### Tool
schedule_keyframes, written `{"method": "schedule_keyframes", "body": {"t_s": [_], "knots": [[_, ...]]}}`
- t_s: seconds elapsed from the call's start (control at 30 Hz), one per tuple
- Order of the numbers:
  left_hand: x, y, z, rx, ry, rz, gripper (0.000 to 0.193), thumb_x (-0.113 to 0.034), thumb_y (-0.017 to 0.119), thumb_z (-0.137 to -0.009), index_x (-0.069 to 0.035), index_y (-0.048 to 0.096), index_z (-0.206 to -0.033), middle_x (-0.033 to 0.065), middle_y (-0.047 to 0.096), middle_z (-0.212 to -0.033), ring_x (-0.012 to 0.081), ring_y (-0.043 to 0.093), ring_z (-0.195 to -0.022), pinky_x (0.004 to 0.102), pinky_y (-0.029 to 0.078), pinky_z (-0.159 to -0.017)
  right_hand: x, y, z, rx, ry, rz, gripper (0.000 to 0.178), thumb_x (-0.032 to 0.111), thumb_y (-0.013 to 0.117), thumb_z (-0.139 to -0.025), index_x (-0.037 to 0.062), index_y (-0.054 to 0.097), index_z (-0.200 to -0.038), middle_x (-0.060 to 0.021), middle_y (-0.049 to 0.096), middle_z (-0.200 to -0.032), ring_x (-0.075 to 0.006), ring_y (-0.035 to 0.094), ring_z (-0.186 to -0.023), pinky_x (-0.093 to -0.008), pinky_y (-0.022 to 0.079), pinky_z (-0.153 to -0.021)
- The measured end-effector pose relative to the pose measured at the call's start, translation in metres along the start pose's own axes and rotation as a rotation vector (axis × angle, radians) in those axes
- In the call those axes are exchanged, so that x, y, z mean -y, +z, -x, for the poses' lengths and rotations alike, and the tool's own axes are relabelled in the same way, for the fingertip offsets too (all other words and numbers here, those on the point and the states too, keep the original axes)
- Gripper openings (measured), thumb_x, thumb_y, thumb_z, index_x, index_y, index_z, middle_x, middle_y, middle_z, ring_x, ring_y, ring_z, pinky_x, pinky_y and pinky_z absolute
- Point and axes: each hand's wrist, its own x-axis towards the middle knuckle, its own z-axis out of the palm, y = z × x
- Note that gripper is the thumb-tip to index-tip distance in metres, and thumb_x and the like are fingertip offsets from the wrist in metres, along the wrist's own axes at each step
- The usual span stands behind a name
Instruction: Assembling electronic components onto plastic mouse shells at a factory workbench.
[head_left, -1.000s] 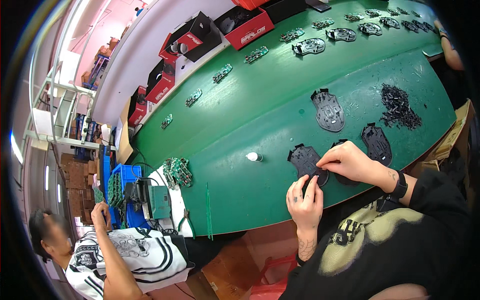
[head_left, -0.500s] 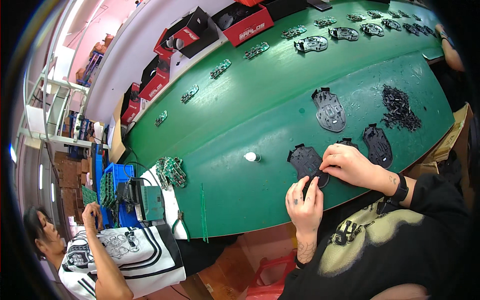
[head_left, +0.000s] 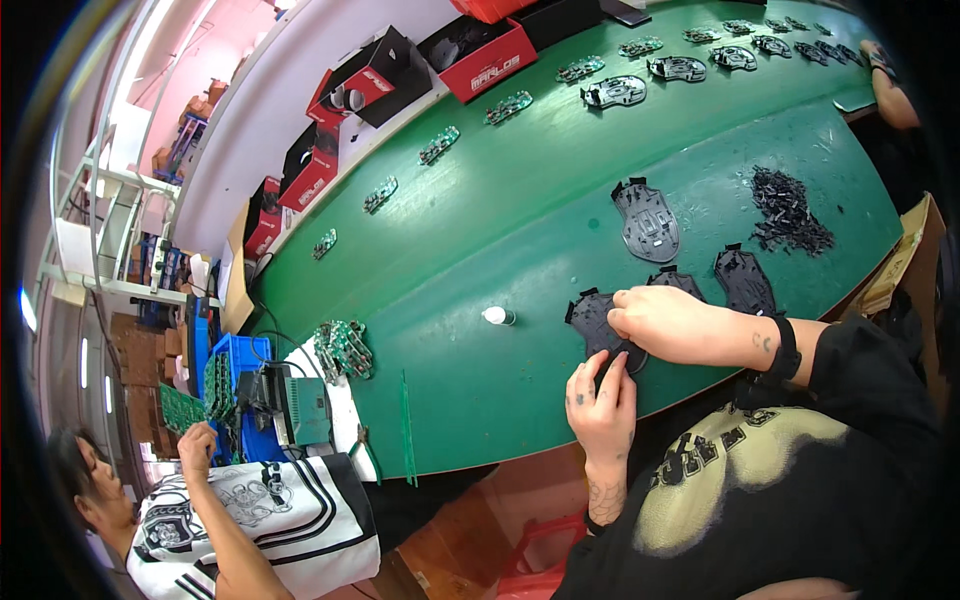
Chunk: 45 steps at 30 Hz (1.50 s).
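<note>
Since the earlier frame, the right hand [head_left: 665, 325] has slid a little farther up over the black shell [head_left: 594, 322], while the left hand [head_left: 603, 403] stays by its near end. That shell lies flat on the green table [head_left: 490, 400], close to its near edge. Right fingers and thumb are drawn together, tips on the shell; I cannot tell whether they pinch anything. Left fingers are half curled, forefinger reaching onto the shell; whether it has hold of anything small I cannot tell. Partly behind the right hand lies a second shell [head_left: 677, 276], with a third shell [head_left: 744, 281] to its right and a fourth shell [head_left: 650, 222] farther back. Black bits [head_left: 790, 215] are heaped beyond the third; a white bottle [head_left: 497, 316] stands left of the hands
</note>
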Motion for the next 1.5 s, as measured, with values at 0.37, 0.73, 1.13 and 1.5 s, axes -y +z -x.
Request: {"method": "schedule_keyframes", "body": {"t_s": [0.37, 0.73, 1.13, 1.5], "knots": [[0.070, -0.039, -0.096, -0.123, -0.473, 0.062, 0.044, -0.014, 0.077, -0.085, -0.002, 0.062, -0.124, 0.0095, 0.060, -0.109, 0.0144, 0.057, -0.072, 0.0295, 0.049, -0.068, 0.002, -0.039, 0.028, -0.442, 0.325, -0.674, 0.007, 0.008, 0.071, -0.086, 0.0023, 0.069, -0.089, -0.0013, 0.063, -0.076, -0.0076, 0.057, -0.068, -0.0245, 0.044, -0.059], [-0.051, -0.009, -0.129, 0.238, 0.171, 0.317, 0.030, -0.017, 0.079, -0.080, -0.006, 0.074, -0.107, 0.0106, 0.065, -0.117, 0.0290, 0.055, -0.114, 0.0401, 0.045, -0.097, -0.020, -0.001, 0.027, -0.189, 0.352, -2.103, 0.042, 0.048, 0.046, -0.103, 0.0106, 0.058, -0.116, -0.0021, 0.065, -0.089, -0.0119, 0.061, -0.072, -0.0263, 0.048, -0.060], [0.035, 0.032, -0.172, 0.416, 0.203, 0.319, 0.044, -0.019, 0.069, -0.089, -0.006, 0.062, -0.130, 0.0146, 0.061, -0.130, 0.0308, 0.055, -0.122, 0.0406, 0.043, -0.105, -0.063, -0.043, 0.032, -0.865, 0.654, -1.846, 0.026, 0.036, 0.068, -0.094, 0.0122, 0.061, -0.087, 0.0055, 0.051, -0.071, -0.0063, 0.048, -0.062, -0.0219, 0.036, -0.052], [0.050, 0.045, -0.166, 0.591, 0.381, 0.247, 0.033, -0.019, 0.067, -0.086, -0.019, 0.072, -0.118, 0.0106, 0.058, -0.136, 0.0324, 0.049, -0.128, 0.0456, 0.035, -0.109, -0.086, -0.026, 0.018, -0.828, 0.661, -0.889, 0.021, 0.021, 0.074, -0.088, 0.0028, 0.068, -0.080, 0.0029, 0.064, -0.072, -0.0017, 0.050, -0.064, -0.0214, 0.037, -0.057]]}}
